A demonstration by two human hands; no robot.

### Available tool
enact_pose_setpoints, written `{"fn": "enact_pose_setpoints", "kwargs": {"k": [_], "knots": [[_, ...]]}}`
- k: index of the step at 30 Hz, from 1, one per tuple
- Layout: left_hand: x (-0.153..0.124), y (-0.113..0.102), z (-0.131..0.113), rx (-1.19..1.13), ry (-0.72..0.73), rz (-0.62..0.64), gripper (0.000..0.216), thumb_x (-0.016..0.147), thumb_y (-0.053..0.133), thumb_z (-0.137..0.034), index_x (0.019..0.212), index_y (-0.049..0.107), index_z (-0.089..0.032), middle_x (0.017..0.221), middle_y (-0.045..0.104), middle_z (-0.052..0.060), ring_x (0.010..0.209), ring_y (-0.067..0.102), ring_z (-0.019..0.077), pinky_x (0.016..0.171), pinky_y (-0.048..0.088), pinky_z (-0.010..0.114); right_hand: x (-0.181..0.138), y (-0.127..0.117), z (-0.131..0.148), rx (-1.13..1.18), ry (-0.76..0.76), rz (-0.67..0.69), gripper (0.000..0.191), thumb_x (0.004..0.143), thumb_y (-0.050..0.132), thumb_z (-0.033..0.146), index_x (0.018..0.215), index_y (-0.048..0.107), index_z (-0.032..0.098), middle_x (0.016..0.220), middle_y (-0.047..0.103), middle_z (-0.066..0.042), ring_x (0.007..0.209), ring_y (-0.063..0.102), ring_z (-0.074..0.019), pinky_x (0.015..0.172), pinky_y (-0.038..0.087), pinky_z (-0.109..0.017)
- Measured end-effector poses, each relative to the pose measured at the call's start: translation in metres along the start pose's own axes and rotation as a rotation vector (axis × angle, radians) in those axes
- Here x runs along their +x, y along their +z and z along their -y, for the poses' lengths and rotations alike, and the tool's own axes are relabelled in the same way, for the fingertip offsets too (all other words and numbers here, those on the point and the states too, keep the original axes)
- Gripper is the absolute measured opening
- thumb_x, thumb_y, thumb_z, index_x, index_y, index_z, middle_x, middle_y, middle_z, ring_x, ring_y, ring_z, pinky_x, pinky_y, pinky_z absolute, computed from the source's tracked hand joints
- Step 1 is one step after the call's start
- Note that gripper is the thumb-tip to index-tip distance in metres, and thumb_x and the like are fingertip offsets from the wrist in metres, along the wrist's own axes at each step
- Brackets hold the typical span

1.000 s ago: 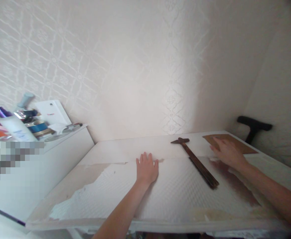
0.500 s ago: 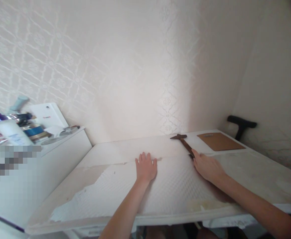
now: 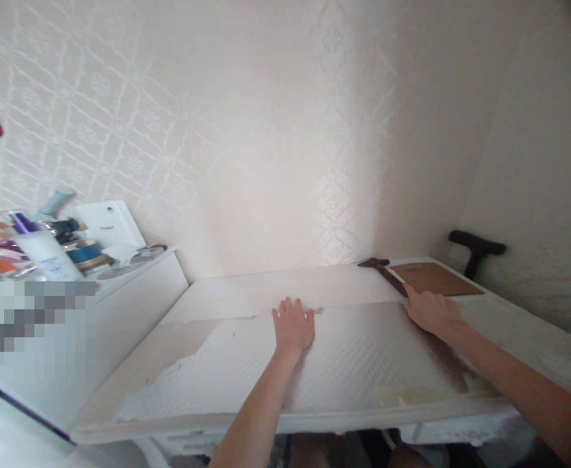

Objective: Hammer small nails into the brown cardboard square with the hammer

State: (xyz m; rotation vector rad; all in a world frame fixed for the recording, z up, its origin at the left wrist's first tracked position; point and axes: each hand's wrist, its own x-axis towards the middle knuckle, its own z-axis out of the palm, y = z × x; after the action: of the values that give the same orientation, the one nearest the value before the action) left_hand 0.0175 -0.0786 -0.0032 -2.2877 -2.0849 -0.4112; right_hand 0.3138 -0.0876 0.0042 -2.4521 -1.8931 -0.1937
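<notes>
My left hand (image 3: 294,327) lies flat with fingers spread on the worn white desktop (image 3: 217,364), near the line where a smooth white strip meets the quilted-textured surface. Over on the right, my right hand (image 3: 432,312) is closed round the wooden handle of a hammer (image 3: 389,278). Its dark metal head points toward the wall, by the left edge of a brown clipboard (image 3: 441,278). The hand covers part of the handle.
A white cabinet (image 3: 139,286) on the left carries a white box (image 3: 111,223), a pale tube (image 3: 49,255) and other small items. Behind the desk rises a patterned wall (image 3: 266,162). A black T-shaped handle (image 3: 475,248) stands at the back right corner.
My right hand has moved right with the hammer, whose head now lies close to the clipboard. The left hand stays flat on the desktop. The camera view has shifted slightly.
</notes>
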Motion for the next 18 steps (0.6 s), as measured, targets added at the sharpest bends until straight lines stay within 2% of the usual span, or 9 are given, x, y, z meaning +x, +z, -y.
{"fn": "enact_pose_setpoints", "kwargs": {"k": [5,9,13,14,18], "knots": [[0.0,0.001,-0.001,0.019,-0.006,-0.006,0.055,0.092,0.024,-0.043,0.132,0.045,-0.012,0.143,0.038,0.02,0.133,0.034,0.0312,0.109,0.024,0.052,-0.01,-0.003,0.007,-0.015,0.026,-0.009,0.043,0.09,0.029,0.018,0.126,0.05,0.007,0.093,0.066,-0.024,0.086,0.066,-0.0363,0.071,0.048,-0.046],[0.0,-0.001,-0.001,0.013,-0.011,0.011,0.055,0.092,0.023,-0.043,0.133,0.044,-0.012,0.144,0.037,0.019,0.134,0.032,0.0313,0.109,0.023,0.052,-0.013,-0.011,0.003,-0.056,0.006,-0.013,0.04,0.09,0.037,0.025,0.122,0.054,0.008,0.092,0.067,-0.024,0.09,0.065,-0.0386,0.073,0.047,-0.048],[0.0,0.001,-0.001,0.002,-0.013,0.013,0.056,0.092,0.023,-0.043,0.133,0.044,-0.012,0.144,0.036,0.019,0.135,0.031,0.0315,0.109,0.022,0.051,-0.034,-0.044,0.008,-0.082,-0.031,-0.071,0.043,0.091,0.04,0.036,0.125,0.054,0.013,0.093,0.068,-0.018,0.086,0.065,-0.0356,0.071,0.049,-0.047],[0.001,0.001,-0.001,-0.001,-0.013,0.01,0.056,0.092,0.023,-0.044,0.133,0.044,-0.012,0.144,0.037,0.019,0.134,0.032,0.0315,0.109,0.022,0.051,-0.047,-0.058,0.012,-0.075,-0.066,-0.109,0.044,0.092,0.038,0.036,0.13,0.05,0.018,0.101,0.067,-0.016,0.086,0.066,-0.0333,0.071,0.049,-0.047],[0.001,0.002,0.0,-0.01,-0.013,0.019,0.056,0.092,0.021,-0.044,0.134,0.043,-0.013,0.145,0.036,0.019,0.135,0.031,0.0309,0.11,0.021,0.051,-0.125,-0.114,0.026,0.208,-0.38,-0.611,0.043,0.094,0.033,0.042,0.131,0.048,0.026,0.113,0.064,-0.008,0.09,0.064,-0.0238,0.073,0.053,-0.038]]}}
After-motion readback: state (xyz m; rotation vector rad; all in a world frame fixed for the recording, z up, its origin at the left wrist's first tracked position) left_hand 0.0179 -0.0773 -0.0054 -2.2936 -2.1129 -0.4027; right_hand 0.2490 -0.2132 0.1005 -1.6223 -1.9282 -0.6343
